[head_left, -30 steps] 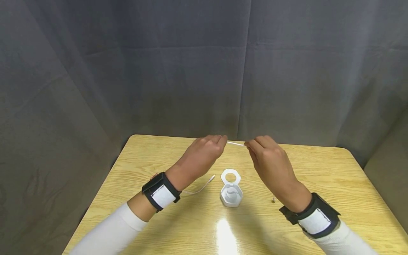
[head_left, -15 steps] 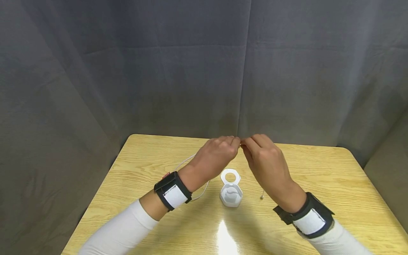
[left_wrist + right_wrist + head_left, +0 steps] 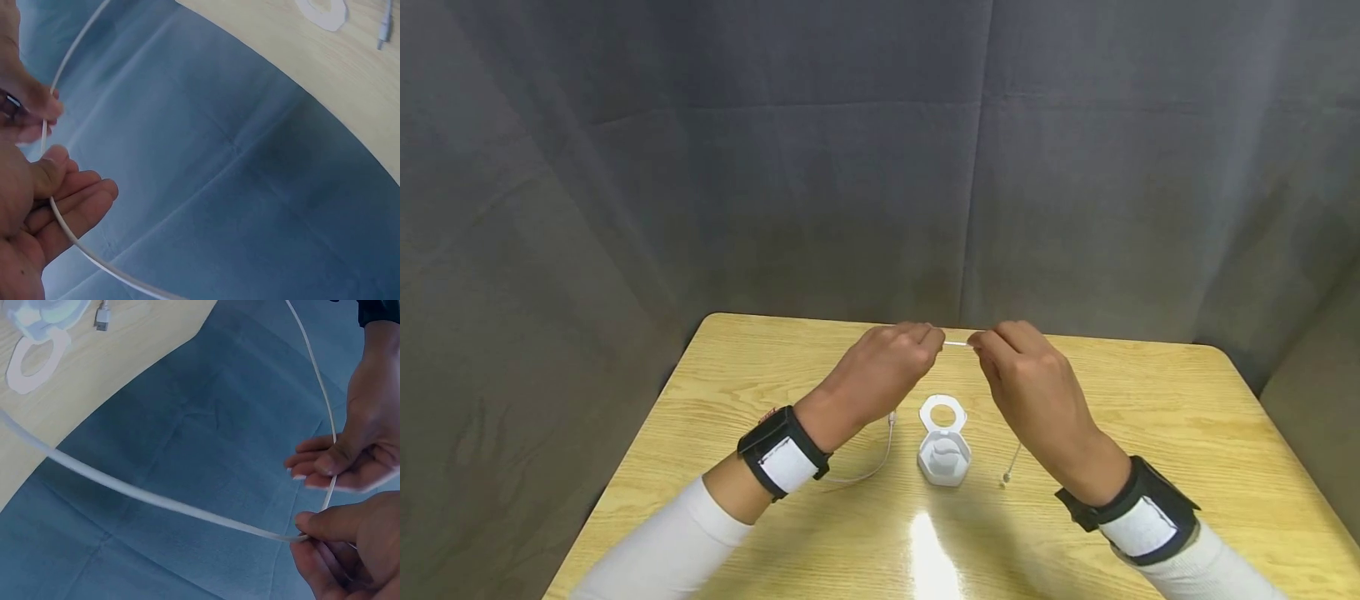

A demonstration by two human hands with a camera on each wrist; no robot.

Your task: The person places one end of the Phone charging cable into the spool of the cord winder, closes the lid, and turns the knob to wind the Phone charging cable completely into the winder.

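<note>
Above wooden table [image 3: 1150, 417], hands pinch thin white cable [image 3: 957, 343].

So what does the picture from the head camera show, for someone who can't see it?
Two hands, the left hand and the right hand, pinch a thin white cable between them, held above a wooden table. Below them sits a small white plastic case with its lid open. Both cable ends hang down to the table.

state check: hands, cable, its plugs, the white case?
left hand: pinching the cable
right hand: pinching the cable
cable: taut between the hands, its ends hanging down
plugs: loose, at or near the table
white case: on the table, lid open
</note>
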